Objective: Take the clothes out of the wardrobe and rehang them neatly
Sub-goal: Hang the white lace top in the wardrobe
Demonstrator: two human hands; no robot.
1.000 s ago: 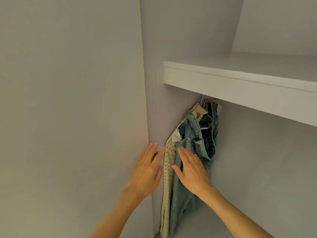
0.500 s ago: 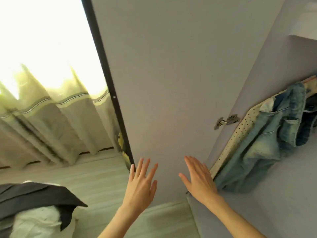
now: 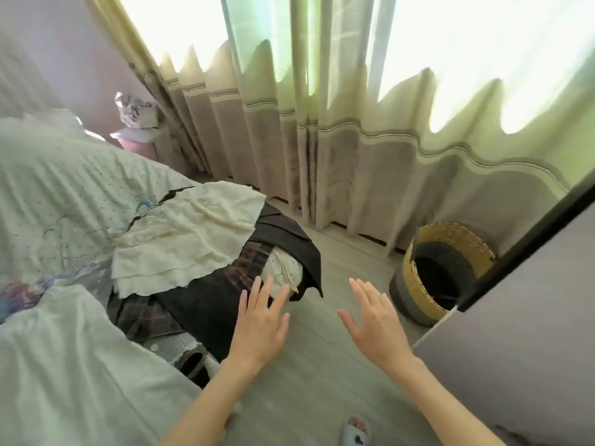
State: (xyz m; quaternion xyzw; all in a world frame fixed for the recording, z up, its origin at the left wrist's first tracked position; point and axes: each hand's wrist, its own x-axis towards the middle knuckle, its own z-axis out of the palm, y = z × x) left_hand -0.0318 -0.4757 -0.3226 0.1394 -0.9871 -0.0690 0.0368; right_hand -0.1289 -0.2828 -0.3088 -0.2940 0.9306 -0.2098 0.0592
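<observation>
The bed [image 3: 48,194] occupies the left of the view. A pile of clothes lies at its right-hand edge, toward the foot corner, and partly overhangs the floor [image 3: 322,365]. Uppermost in the pile is a cream garment [image 3: 190,239]. Beneath it lie a dark jacket [image 3: 199,304] and a plaid piece [image 3: 141,313]. No hanger can be made out in the pile.

The left hand [image 3: 260,323] is held flat, fingers straight and slightly spread, above the overhanging edge of the dark jacket. It holds nothing. Whether the fingertips touch the cloth cannot be told.

The right hand [image 3: 376,323] is likewise flat and spread, over bare floor, well apart from the pile. It holds nothing.

Further right, a woven basket [image 3: 415,284] stands on the floor by the curtain [image 3: 354,156]. The wardrobe door [image 3: 515,317] stands open at the right edge of the view. The wardrobe interior is out of view.

Step in hand, by judgement: selection of the next garment from the pile for rehanging. The pile indicates that the rehanging stage is largely outstanding.

Next move, by judgement: lower both hands to the bed edge, lift the topmost piece clear without dragging the layers beneath, then locate a hanger.
</observation>
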